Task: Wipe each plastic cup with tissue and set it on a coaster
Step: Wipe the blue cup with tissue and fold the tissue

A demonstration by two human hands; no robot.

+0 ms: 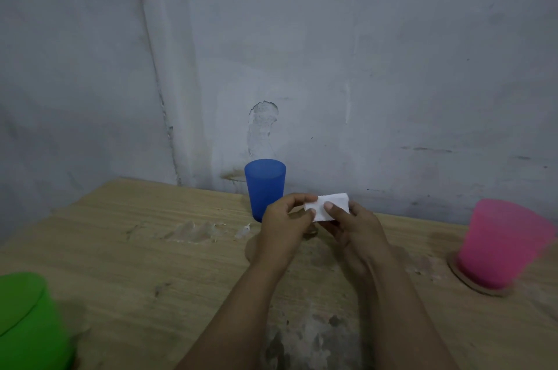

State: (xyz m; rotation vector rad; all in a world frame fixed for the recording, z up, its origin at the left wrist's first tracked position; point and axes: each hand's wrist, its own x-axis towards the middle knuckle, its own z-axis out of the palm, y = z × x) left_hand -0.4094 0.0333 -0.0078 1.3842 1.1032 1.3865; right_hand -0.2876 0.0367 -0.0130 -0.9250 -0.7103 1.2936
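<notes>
- Your left hand [283, 220] and right hand [351, 226] both pinch the folded white tissue [327, 207] between thumb and fingertips, holding it up over the middle of the surface [151, 249].
- The blue cup [265, 188] stands upright just behind your left hand, toward the wall; it is the cup closest to the tissue, and your left hand is nearer to it.
- A bare round coaster [252, 249] seems to lie under your left wrist, mostly hidden.
- The pink cup [498, 244] sits on its coaster [474, 283] well off to your right, likely done.
- The green cup [30, 318] is at the near left edge, blurred.
- I judge that the blue cup comes next: reach forward with the left, keeping the tissue in the right.
</notes>
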